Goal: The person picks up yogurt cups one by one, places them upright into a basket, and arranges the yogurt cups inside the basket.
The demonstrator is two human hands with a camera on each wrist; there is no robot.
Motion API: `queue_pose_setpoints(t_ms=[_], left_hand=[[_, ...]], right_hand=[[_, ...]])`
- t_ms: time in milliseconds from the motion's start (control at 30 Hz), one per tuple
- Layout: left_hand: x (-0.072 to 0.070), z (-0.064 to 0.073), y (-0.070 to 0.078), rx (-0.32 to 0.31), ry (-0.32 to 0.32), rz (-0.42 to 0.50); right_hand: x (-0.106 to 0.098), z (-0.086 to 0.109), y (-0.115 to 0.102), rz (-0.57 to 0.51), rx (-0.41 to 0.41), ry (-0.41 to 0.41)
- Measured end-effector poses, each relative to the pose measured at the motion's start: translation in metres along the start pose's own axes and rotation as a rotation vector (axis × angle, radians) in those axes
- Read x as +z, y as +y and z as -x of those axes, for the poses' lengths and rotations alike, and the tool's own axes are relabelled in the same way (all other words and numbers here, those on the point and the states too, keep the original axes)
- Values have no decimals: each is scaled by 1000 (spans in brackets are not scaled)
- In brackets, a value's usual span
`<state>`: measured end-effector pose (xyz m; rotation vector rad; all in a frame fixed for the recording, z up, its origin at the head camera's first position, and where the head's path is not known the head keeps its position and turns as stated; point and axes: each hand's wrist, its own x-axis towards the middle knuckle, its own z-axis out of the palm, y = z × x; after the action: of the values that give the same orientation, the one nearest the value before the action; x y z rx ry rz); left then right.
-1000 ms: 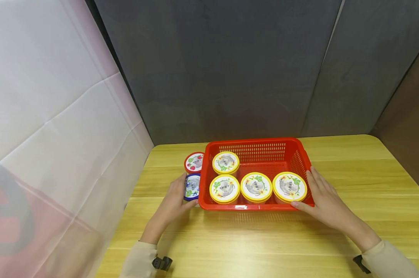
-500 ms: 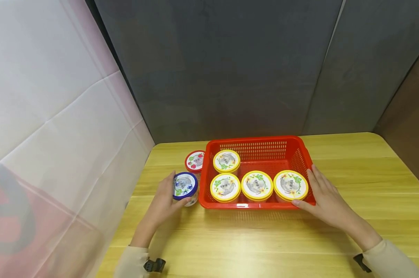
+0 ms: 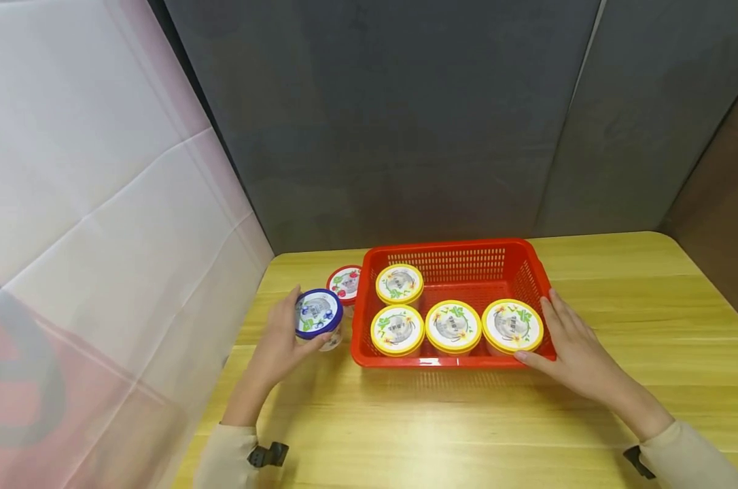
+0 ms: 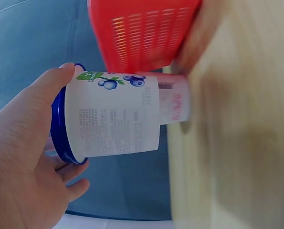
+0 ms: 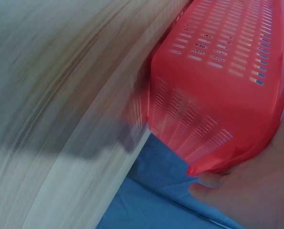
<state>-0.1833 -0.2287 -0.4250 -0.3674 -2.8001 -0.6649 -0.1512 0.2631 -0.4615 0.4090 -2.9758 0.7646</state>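
My left hand (image 3: 277, 343) grips a white paper tub with a blue lid (image 3: 318, 314), thumb and fingers round its lid end. Blueberries are printed on this blue-lidded tub (image 4: 115, 114), held above the table in the left wrist view. Behind it a red-lidded tub (image 3: 344, 284) stands on the table against the basket's left side, partly hidden. The red plastic basket (image 3: 454, 263) holds several yellow-lidded tubs (image 3: 453, 327), most along its front. My right hand (image 3: 580, 353) holds the basket's front right corner, thumb over the front rim and fingers along the right rim.
The basket stands on a light wooden table (image 3: 430, 428), near its back edge. A dark grey panel (image 3: 406, 122) rises behind the table. A white and pink sheet (image 3: 118, 224) hangs at the left, and a brown panel (image 3: 724, 204) stands at the right.
My left hand has drawn the blue-lidded tub leftward out from beside the basket, then lifted it. The basket shifted only slightly, and my right hand has kept its hold there.
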Motion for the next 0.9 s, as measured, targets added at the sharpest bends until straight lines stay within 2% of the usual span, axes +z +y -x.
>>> queue_pose_setpoints(t_ms=[233, 467, 733, 900], left_hand=[[-21, -18, 10, 47, 49, -27], [-31, -31, 22, 80, 79, -65], [-34, -50, 44, 63, 12, -67], [-28, -64, 57, 95, -8, -68]], right_hand=[[-1, 0, 1, 6, -6, 12], [0, 0, 0, 5, -10, 21], [2, 0, 0, -11, -18, 29], [2, 0, 0, -14, -11, 25]])
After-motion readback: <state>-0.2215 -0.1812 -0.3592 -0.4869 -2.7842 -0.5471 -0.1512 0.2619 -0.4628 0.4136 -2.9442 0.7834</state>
